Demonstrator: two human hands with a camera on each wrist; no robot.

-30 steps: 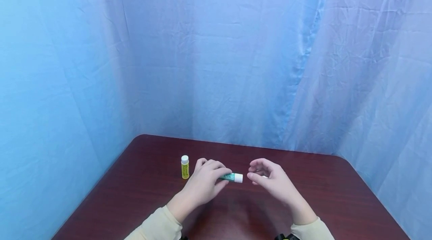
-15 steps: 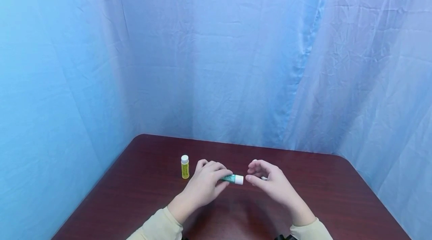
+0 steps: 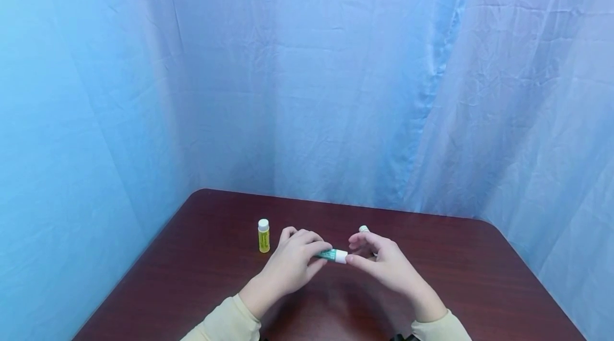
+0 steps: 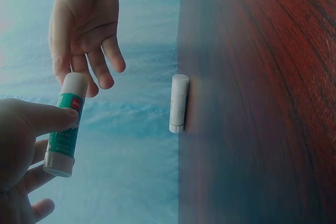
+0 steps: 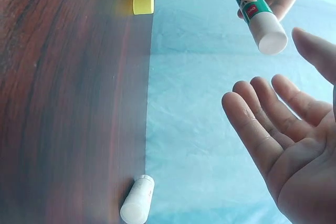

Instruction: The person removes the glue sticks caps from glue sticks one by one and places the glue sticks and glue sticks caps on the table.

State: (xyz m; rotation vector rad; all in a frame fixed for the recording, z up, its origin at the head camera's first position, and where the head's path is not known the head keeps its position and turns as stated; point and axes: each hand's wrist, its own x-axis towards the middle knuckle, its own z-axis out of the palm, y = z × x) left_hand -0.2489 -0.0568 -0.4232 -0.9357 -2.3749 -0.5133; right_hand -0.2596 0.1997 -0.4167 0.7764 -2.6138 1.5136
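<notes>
My left hand (image 3: 286,268) pinches a green glue stick (image 3: 328,254) between thumb and fingers, lying sideways in the air. Its white cap (image 4: 75,84) points toward my right hand (image 3: 387,264). That hand has its fingers spread and holds nothing; in the right wrist view (image 5: 294,145) a gap shows between its fingers and the cap. Behind it stands a white glue stick (image 4: 179,103), mostly covered by the hand in the head view. A yellow glue stick (image 3: 264,236) with a white top stands upright left of my left hand.
A short yellow cap (image 5: 143,4) sits on the table beside the yellow stick in the right wrist view. The dark red wooden table (image 3: 220,218) has rounded far corners. Blue cloth (image 3: 307,90) hangs behind it and along both sides.
My right hand has shifted slightly left, closer to the white cap. The green glue stick has edged a little right and down. More of the white stick's top shows behind the right hand.
</notes>
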